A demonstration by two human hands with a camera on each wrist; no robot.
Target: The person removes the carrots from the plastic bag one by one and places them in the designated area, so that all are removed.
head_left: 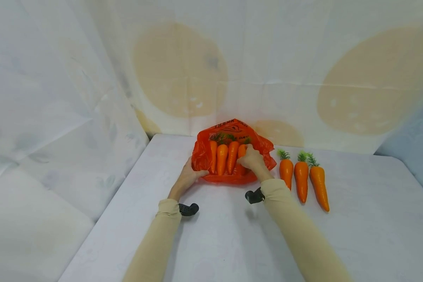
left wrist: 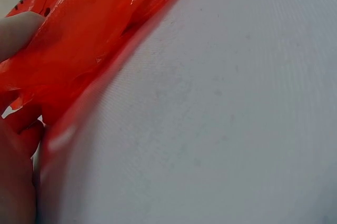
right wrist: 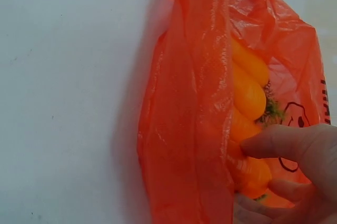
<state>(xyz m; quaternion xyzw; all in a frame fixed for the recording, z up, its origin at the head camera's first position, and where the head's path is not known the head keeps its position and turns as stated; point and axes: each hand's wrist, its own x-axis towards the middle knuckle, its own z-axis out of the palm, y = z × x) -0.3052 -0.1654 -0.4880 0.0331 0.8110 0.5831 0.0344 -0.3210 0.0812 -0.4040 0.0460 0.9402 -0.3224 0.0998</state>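
A red plastic bag [head_left: 229,179] with black print lies on the table, its mouth spread open. My left hand [head_left: 188,177] grips the bag's left side; in the left wrist view the thumb [left wrist: 18,34] lies over the red film and the other fingers are partly hidden by it. Reaching into the mouth, my right hand [head_left: 252,159] holds the rightmost carrot [head_left: 242,150] between thumb and fingers. Three more carrots [head_left: 222,159] lie beside it in the bag, tips toward me, green tops at the back. The right wrist view shows the right thumb [right wrist: 274,142] against the orange carrots.
Three loose carrots [head_left: 301,181] with green tops lie in a row right of the bag. The white-covered table [head_left: 211,243] meets a patterned cloth wall [head_left: 268,94] behind the bag and another cloth on the left. A dark wrist device [head_left: 255,196] sits on each forearm.
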